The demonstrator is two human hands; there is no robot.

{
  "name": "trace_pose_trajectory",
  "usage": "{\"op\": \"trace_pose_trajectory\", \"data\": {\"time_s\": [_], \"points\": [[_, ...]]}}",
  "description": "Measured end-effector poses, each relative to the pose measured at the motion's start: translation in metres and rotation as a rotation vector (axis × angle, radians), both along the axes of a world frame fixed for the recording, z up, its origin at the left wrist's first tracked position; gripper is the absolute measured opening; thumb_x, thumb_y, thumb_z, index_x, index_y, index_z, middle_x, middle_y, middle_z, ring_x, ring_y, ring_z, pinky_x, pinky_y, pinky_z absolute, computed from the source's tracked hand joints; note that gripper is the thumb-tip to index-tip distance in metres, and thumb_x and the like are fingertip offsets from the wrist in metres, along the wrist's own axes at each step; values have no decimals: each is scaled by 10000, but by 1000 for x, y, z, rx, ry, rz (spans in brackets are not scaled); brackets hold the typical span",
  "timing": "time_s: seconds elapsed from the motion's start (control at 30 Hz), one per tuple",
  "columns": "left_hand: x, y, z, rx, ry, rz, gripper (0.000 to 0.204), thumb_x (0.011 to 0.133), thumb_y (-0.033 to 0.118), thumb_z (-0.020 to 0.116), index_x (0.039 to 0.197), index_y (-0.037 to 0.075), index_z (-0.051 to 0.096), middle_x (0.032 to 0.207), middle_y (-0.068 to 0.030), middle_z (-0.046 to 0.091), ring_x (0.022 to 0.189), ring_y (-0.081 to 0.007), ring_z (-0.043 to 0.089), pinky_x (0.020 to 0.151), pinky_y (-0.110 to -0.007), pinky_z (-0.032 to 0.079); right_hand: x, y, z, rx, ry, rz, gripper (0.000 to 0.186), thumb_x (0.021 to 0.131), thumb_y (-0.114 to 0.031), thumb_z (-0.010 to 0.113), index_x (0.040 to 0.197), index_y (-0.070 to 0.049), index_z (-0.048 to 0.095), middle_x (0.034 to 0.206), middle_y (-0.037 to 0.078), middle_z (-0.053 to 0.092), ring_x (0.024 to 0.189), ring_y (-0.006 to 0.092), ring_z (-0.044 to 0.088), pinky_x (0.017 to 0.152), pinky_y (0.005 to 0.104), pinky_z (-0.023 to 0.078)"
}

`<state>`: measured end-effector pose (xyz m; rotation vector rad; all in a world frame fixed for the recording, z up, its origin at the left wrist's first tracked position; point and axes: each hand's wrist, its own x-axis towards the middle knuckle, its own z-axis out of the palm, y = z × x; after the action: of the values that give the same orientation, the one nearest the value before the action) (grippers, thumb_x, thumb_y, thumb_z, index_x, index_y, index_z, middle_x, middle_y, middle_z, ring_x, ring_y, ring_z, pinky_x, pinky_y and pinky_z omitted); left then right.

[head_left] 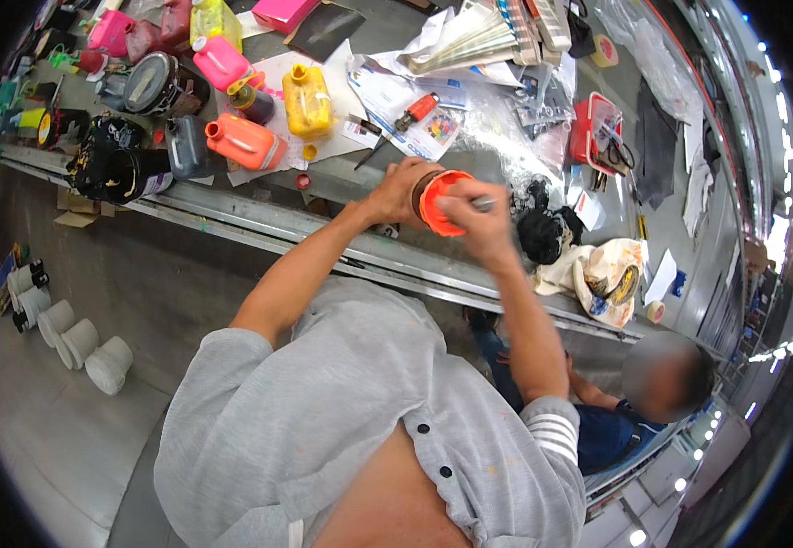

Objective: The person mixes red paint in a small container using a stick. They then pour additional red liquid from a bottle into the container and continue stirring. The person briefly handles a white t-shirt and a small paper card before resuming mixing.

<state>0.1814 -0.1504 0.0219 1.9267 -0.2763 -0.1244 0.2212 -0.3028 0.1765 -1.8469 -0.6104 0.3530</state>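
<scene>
My left hand (396, 194) wraps around a small container coated inside with bright orange paint (433, 203), held tilted at the table's front edge. Over its mouth, my right hand (481, 221) is closed on a tool with a rounded metallic end (483, 203); its lower part is hidden in the container. Beyond my left hand lie a red-and-black screwdriver (417, 110), a yellow cap (310, 152) and a red cap (302, 181). An orange jug (246, 143) and a yellow jug (307, 102) stand to the left. Black crumpled cloth (543, 233) lies right of my right hand.
Pink jugs (218, 62) and dark tubs (163, 84) crowd the table's left. Colour swatches (474, 41) lie at the back. Rightward are a red basket (588, 132) with scissors and a stained cloth (597, 279). White buckets (109, 363) stand lower left; a person (620, 434) is close at right.
</scene>
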Motion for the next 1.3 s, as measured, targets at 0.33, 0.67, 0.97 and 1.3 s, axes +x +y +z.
{"op": "trace_pose_trajectory", "data": {"time_s": [0.33, 0.67, 0.97, 1.3], "points": [[49, 25, 2, 103, -40, -423, 950, 448, 221, 881, 1310, 162, 485, 1272, -63, 503, 1205, -314, 400, 997, -487, 319, 17, 21, 8, 79, 189, 649, 250, 746, -60, 678, 579, -31, 494, 518, 27, 455, 527, 126, 464, 452, 300, 316], [-46, -13, 10, -23, -104, 217, 1149, 466, 198, 914, 1441, 100, 314, 1399, -144, 433, 1314, -330, 380, 1061, -489, 307, 36, 4, 31, 452, 357, 13, 196, 717, -84, 683, 602, 2, 550, 577, 55, 527, 496, 153, 451, 488, 319, 355], [-18, -22, 12, -66, -60, 43, 831, 553, 258, 861, 1293, 156, 497, 1259, -56, 541, 1226, -285, 448, 1013, -425, 297, 43, -17, 23, -50, 324, 830, 184, 660, -82, 712, 607, -29, 544, 568, 0, 492, 556, 124, 481, 554, 283, 377], [-2, -4, 16, 23, 25, -158, 925, 468, 200, 895, 1302, 161, 498, 1290, -35, 523, 1269, -287, 386, 1031, -431, 277, -4, -44, 6, 208, 373, -26, 142, 724, -50, 673, 629, -11, 574, 623, 49, 565, 547, 158, 508, 542, 271, 398]]}}
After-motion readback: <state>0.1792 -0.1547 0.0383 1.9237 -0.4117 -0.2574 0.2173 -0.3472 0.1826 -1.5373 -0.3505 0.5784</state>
